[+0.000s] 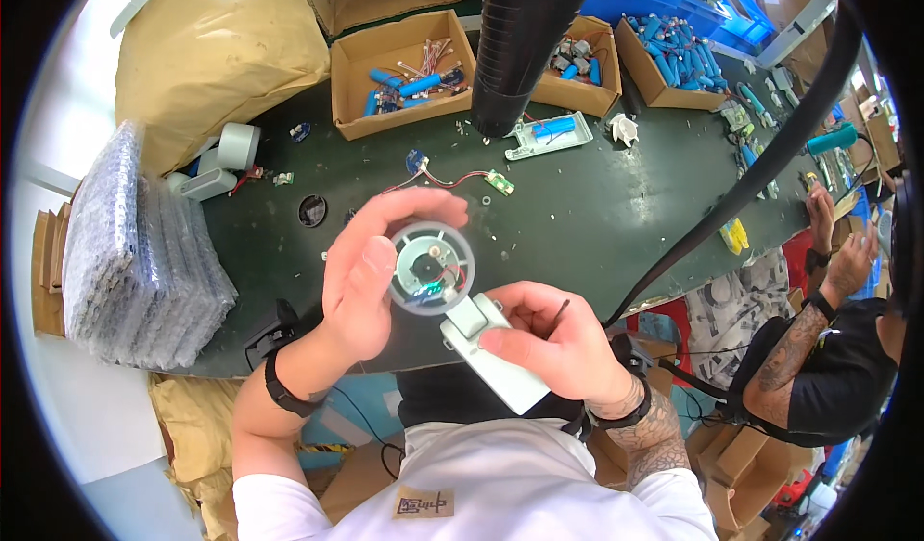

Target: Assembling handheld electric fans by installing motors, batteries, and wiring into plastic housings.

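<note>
While the fingers (423,206) of the left hand (371,276) curled around the rim of a round fan head (432,268), the right hand (549,334) was clamped on the pale green handle (491,353) joined to it, both held up over the near edge of the dark green table (597,218). Farther out lay a small circuit board with red wires (498,182), an open pale casing (551,134) and cardboard boxes of blue parts (404,74). At the right another person's hands (837,243) worked.
</note>
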The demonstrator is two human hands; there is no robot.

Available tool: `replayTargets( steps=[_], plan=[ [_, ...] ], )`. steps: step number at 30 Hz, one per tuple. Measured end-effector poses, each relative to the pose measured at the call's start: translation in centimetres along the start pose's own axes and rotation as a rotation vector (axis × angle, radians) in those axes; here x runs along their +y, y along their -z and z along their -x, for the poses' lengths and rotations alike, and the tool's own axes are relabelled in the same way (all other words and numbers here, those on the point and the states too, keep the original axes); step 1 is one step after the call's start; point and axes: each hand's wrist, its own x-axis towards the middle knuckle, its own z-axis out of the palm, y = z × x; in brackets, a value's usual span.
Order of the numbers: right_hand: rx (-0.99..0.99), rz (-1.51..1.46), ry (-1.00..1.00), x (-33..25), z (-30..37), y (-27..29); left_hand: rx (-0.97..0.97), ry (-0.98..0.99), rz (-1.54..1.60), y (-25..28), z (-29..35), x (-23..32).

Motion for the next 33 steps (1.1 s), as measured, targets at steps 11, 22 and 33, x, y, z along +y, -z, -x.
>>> replayTargets(
  steps=[11, 22, 33],
  plan=[
    [0.092, -0.160, -0.070, 1.1, -0.6, 0.7, 0.118, -0.316, -0.551, 0.6, -0.5, -0.4],
    [0.154, 0.121, 0.068, 1.8, 0.1, 0.5, 0.141, -0.177, -0.599, 0.1, -0.9, -0.2],
    [0.209, 0.367, 0.156, 1.8, 0.3, 0.6, 0.028, -0.311, -0.685, 0.2, -1.0, 1.0]
  ],
)
